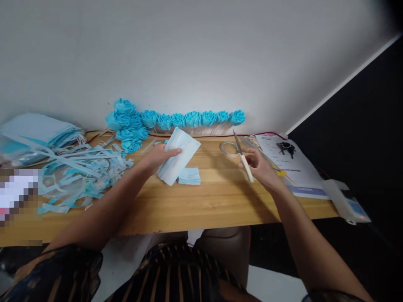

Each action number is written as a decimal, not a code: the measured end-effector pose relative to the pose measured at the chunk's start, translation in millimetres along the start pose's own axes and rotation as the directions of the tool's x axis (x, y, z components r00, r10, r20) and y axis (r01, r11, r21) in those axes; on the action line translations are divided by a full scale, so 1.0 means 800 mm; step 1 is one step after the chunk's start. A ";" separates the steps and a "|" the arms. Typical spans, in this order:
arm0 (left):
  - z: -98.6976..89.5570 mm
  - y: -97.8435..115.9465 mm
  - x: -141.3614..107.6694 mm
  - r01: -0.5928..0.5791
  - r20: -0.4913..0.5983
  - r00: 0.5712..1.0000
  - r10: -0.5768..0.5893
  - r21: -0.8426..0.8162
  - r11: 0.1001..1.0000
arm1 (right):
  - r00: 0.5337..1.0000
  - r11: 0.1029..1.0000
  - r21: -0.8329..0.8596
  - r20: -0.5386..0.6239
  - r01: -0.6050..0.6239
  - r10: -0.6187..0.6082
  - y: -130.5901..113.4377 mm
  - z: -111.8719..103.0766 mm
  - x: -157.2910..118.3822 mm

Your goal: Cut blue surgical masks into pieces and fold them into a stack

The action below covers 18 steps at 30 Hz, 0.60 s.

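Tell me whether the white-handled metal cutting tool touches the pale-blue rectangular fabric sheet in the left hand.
Apart. The head view shows wooden tabletop between the sheet and the tool in the right hand.

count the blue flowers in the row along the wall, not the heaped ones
7, left to right along the wall: first flower beside the heap, second flower, third flower, fourth flower, fifth flower, sixth flower, seventh flower. Others behind may be hidden.
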State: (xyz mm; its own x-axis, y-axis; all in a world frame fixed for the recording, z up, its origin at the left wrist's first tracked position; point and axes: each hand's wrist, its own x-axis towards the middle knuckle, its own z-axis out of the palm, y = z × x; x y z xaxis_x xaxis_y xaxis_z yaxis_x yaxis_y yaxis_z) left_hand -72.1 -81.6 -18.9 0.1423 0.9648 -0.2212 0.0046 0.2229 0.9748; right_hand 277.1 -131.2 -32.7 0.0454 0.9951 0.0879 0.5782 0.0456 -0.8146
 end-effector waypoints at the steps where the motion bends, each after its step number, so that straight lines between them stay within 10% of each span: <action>1: 0.000 0.001 0.000 0.005 0.003 1.000 -0.005 -0.012 1.000 | 0.998 0.985 0.173 0.060 0.013 -0.024 -0.002 0.006 0.001; 6: 0.002 -0.003 0.002 0.050 0.028 0.998 -0.050 -0.003 0.999 | 0.960 0.751 0.657 0.247 -0.066 -0.133 -0.032 0.055 0.018; 18: 0.007 -0.015 -0.007 -0.001 0.252 0.967 -0.030 0.121 0.993 | 0.918 0.845 0.524 0.276 0.105 -0.286 -0.122 0.110 0.060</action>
State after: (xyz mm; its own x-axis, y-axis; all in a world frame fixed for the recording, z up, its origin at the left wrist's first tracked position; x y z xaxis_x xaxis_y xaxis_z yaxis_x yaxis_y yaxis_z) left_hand -67.7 -90.3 -29.3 0.3866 0.8915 -0.2361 0.1237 0.2036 0.9712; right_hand 151.3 -80.3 0.9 -0.3485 0.9244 0.1551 0.0667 0.1895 -0.9796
